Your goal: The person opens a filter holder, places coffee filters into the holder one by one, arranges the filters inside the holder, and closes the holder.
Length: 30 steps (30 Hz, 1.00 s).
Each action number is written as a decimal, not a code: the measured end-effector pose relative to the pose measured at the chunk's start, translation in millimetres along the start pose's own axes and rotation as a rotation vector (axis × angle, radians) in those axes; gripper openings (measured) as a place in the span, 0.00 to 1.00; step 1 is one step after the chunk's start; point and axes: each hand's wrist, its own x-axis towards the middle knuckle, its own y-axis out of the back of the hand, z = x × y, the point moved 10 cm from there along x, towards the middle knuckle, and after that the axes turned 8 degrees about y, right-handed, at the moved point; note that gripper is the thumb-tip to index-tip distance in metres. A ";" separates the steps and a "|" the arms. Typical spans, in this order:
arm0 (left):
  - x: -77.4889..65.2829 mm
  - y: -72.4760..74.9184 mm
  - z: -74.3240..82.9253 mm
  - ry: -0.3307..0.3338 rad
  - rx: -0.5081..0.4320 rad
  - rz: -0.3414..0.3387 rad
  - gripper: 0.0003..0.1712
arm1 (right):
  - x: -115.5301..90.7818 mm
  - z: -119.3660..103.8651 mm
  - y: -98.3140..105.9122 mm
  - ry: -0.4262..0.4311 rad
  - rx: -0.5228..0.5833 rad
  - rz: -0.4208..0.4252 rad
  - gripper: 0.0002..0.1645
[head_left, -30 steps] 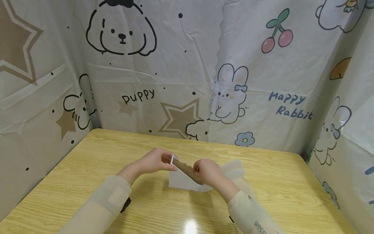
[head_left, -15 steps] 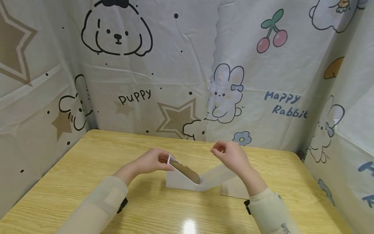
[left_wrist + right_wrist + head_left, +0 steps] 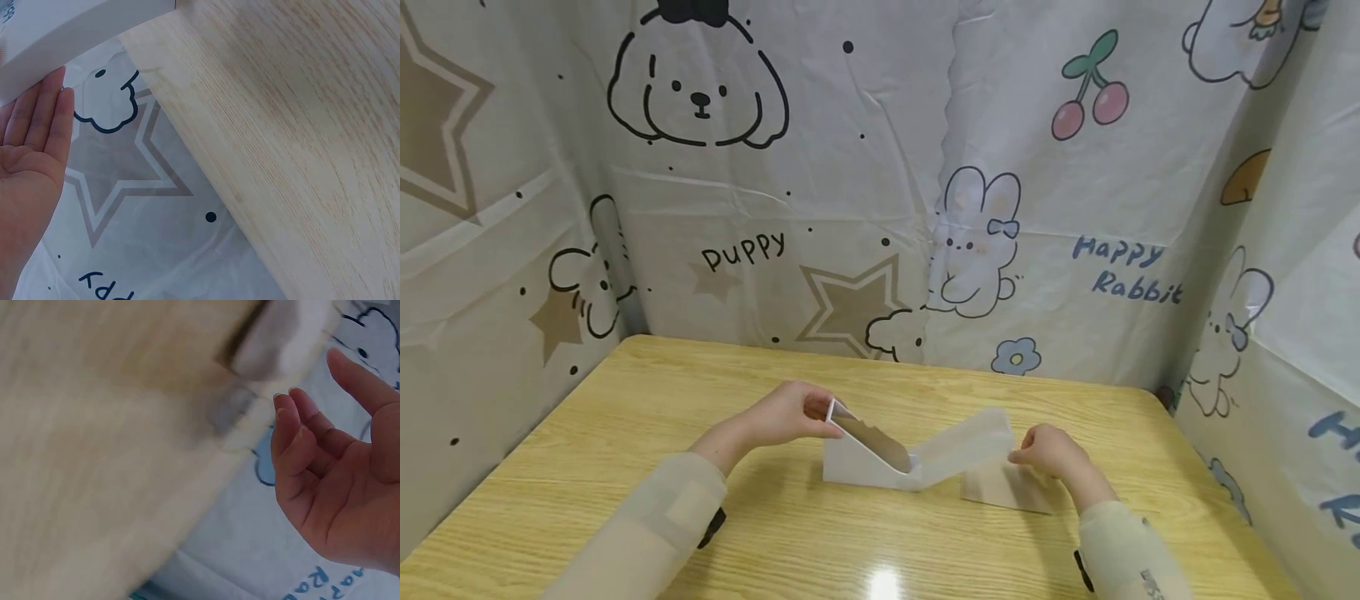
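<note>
A white box (image 3: 865,461) with a slanted open top and brown inner surface stands on the table. My left hand (image 3: 793,412) grips its raised left end, thumb on the near side; in the left wrist view the fingers (image 3: 37,115) lie against the white wall. From the box's low right end a pale, see-through flap (image 3: 962,446) slopes up to the right. My right hand (image 3: 1054,454) is just beyond the flap's tip. Its fingers are loosely bent and the thumb stands apart in the right wrist view, with nothing held. A flat beige piece (image 3: 1003,490) lies under the flap.
The wood-grain table (image 3: 760,542) ends at a printed cloth curtain (image 3: 820,183) behind, with more curtain along both sides. Dark bands show at the wrists. A bright reflection sits at the table's front.
My right hand has drawn back from the box's opening, first up and right, then down beside the flap's tip. The beige piece is now more exposed. My left hand keeps its grip.
</note>
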 end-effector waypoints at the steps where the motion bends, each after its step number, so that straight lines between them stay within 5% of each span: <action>1: 0.4 -0.5 0.0 -0.002 0.000 -0.001 0.14 | 0.1 4.7 -5.5 -0.016 0.008 -0.010 0.15; 14: 0.0 -0.5 -1.4 0.019 -0.009 -0.003 0.14 | 6.2 21.8 -18.2 -0.039 0.016 0.007 0.11; 30: -0.8 -0.2 -0.7 0.026 -0.014 -0.001 0.15 | -2.2 15.9 0.1 0.017 0.006 0.056 0.06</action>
